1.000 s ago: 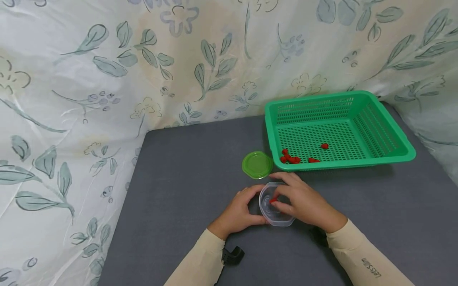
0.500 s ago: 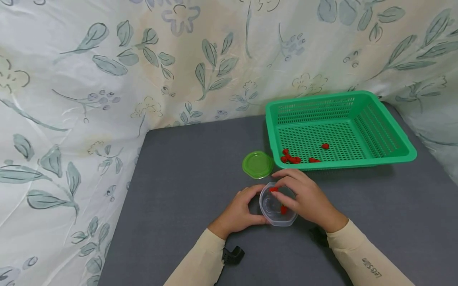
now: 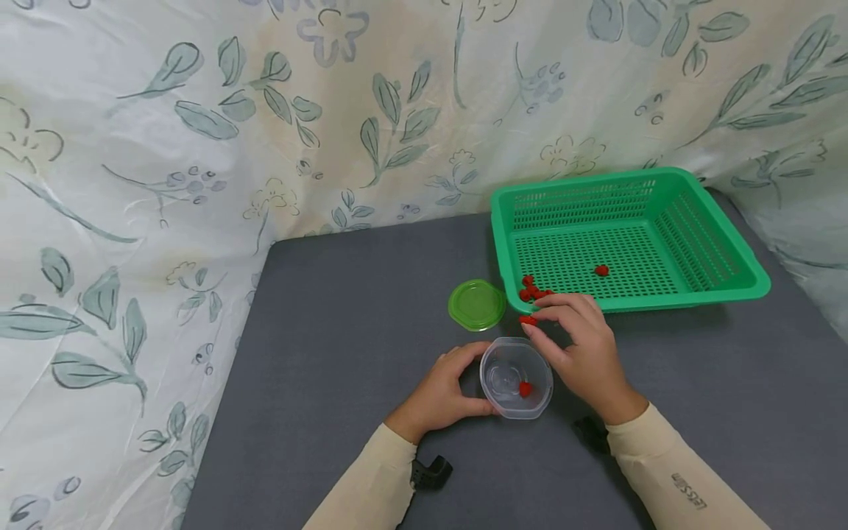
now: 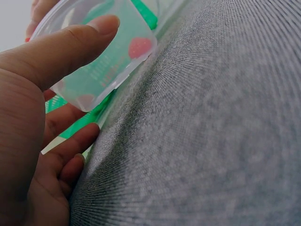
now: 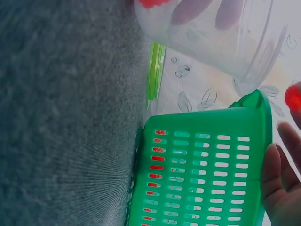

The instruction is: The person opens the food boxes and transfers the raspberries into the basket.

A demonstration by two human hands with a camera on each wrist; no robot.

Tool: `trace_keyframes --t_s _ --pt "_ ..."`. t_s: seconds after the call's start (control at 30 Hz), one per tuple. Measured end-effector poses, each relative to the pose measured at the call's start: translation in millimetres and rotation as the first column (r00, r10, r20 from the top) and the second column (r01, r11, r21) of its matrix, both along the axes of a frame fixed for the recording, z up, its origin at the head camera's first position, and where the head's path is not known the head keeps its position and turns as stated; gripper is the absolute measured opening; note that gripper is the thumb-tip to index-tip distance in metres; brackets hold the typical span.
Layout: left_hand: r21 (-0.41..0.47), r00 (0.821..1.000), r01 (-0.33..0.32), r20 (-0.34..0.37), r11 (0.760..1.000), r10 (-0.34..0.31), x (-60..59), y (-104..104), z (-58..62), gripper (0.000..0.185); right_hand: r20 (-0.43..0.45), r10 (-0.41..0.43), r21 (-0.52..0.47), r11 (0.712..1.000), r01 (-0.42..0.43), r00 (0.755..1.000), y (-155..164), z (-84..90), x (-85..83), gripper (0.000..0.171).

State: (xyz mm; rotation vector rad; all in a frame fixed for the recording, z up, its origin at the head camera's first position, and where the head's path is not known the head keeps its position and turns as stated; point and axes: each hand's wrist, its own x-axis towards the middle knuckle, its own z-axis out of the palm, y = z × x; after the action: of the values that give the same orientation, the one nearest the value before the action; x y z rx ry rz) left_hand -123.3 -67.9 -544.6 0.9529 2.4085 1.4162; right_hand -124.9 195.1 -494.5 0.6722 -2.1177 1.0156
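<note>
Change: our right hand [image 3: 583, 346] left the clear plastic cup [image 3: 516, 377], pinching a red piece [image 3: 528, 320] | one piece inside | left hand [image 3: 442, 394] grips cup.

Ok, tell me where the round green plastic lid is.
In the head view the round green plastic lid lies flat on the grey table, just left of the green basket, beyond the clear cup.
</note>
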Motion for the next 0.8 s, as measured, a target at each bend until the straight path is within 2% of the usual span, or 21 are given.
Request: trace_keyframes --t_s 0.13,0.23,0.4,0.57,0.8 --pt "0.002 1.000 0.002 -0.005 1.000 -0.002 -0.2 -1.1 1.2 0.091 0.028 -0.069 -0.021 0.997 0.069 0.997 1.0 -0.3 0.4 0.055" --pt "0.003 1.000 0.005 -0.010 1.000 -0.005 -0.6 -1.6 2.0 0.090 0.017 -0.098 -0.035 0.994 0.099 0.995 1.2 -0.6 -0.6 0.053" --pt "0.004 1.000 0.004 -0.020 1.000 -0.004 -1.0 -1.9 2.5 0.091 0.001 -0.148 -0.066 0.987 0.148 0.989 2.8 -0.8 -3.1 0.022" --pt "0.009 1.000 -0.001 -0.017 1.000 0.002 -0.8 -1.7 2.9 0.091 0.012 -0.219 -0.094 0.971 0.219 0.976 2.6 0.6 -3.3 0.027" --pt "0.012 1.000 0.006 -0.008 1.000 -0.006 -0.8 -2.2 3.4 0.090 0.045 -0.257 -0.099 0.960 0.260 0.965 2.5 4.2 -1.6 0.026"
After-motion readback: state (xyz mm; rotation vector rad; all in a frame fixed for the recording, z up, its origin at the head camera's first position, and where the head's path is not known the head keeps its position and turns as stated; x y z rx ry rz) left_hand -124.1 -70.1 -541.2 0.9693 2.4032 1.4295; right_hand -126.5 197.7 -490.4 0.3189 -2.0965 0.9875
